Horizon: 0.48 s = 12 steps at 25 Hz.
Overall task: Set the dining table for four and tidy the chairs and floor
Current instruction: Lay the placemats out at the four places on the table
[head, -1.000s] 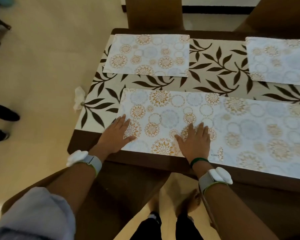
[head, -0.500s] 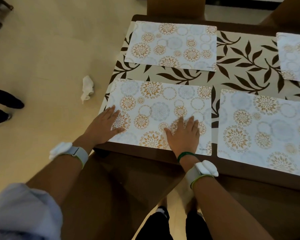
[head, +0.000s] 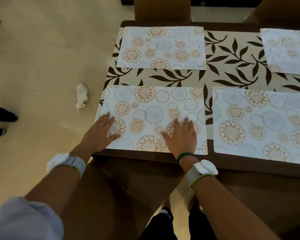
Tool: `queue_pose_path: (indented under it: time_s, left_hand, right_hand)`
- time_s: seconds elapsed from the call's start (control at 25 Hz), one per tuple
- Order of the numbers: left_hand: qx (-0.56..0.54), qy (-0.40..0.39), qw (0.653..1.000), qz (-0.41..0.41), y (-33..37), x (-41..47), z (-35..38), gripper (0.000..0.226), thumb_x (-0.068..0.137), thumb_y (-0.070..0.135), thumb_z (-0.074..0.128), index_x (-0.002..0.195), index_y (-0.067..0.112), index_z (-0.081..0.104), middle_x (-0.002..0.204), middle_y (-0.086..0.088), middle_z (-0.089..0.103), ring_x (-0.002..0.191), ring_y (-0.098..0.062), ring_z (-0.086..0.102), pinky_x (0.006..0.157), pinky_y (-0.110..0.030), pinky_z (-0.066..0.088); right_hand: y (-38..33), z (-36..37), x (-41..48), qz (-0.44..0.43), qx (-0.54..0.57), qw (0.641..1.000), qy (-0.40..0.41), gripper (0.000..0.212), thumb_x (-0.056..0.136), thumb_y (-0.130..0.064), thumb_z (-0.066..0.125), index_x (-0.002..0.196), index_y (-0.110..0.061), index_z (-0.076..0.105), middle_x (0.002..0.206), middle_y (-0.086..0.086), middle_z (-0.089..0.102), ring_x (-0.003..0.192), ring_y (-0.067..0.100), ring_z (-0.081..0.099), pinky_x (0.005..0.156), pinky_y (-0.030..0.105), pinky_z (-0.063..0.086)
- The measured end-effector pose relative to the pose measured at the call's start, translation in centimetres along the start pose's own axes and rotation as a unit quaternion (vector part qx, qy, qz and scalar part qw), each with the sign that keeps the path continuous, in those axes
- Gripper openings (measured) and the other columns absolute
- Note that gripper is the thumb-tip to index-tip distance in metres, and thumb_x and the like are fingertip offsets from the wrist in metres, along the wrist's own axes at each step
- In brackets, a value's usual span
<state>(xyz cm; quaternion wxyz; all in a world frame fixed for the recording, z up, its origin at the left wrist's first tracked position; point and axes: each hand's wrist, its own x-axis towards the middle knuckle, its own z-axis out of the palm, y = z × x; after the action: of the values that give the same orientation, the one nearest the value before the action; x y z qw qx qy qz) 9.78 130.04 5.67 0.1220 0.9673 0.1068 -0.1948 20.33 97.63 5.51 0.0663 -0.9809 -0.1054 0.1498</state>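
Far left on the floor: dark shoes (head: 2,116) of another person, then a crumpled white tissue (head: 81,97) lying near the table's (head: 249,170) left end. Floor job not yet done.

Left hand (head: 100,134) lies flat, fingers straight, across the left edge of the near-left placemat (head: 152,108). Nothing grasped, just pressing. Right hand (head: 180,135) is the same: flat, fingers slightly spread, palm down on the mat's near-right part, beside the logo corner. The mat sits on the leaf-print runner (head: 232,70) at the table's near-left corner.

Step in hand, prob.: squaring this mat. To do it well:
- keep both palms flat, and slide, don't lift;
- bring the near edge parallel w/ the table edge;
- keep the gap to the near-right placemat (head: 260,122) even front to back;
- line the side edges up w/ the far-left placemat (head: 161,47) opposite.

The mat's long axis runs left–right, along the table's near edge, and the short sides run away from the person. The logo reads upright from this side, so the mat faces the near seat. Looks approx. square already, so only small nudges are needed.
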Motion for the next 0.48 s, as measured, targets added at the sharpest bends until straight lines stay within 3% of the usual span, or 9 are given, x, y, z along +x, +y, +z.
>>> queue_pose_path:
  time_s: [0.24, 0.48]
  left_hand:
    - [0.022, 0.067, 0.997, 0.017, 2.7, 0.6, -0.8, 0.09, 0.094, 0.073, 0.041, 0.161, 0.016, 0.023, 0.17, -0.008, 0.009, 0.157, -0.023, 0.005, 0.127, -0.04, 0.009]
    - [-0.008, 0.062, 0.985, 0.161, 19.5, 5.4, -0.8, 0.085, 0.097, 0.069, 0.039, 0.162, 0.018, 0.017, 0.17, -0.003, 0.007, 0.157, -0.021, 0.002, 0.127, -0.039, 0.006]
  right_hand:
    - [2.3, -2.1, 0.7, -0.001, 0.013, 1.0, 0.004, 0.087, 0.09, -0.076, 0.034, 0.155, -0.019, 0.025, 0.163, 0.018, 0.016, 0.15, 0.038, 0.012, 0.116, 0.051, 0.028]
    - [14.5, -4.7, 2.1, 0.073, -0.002, 0.996, 0.048, 0.084, 0.09, -0.072, 0.041, 0.152, -0.016, 0.032, 0.162, 0.02, 0.019, 0.149, 0.039, 0.016, 0.115, 0.053, 0.029]
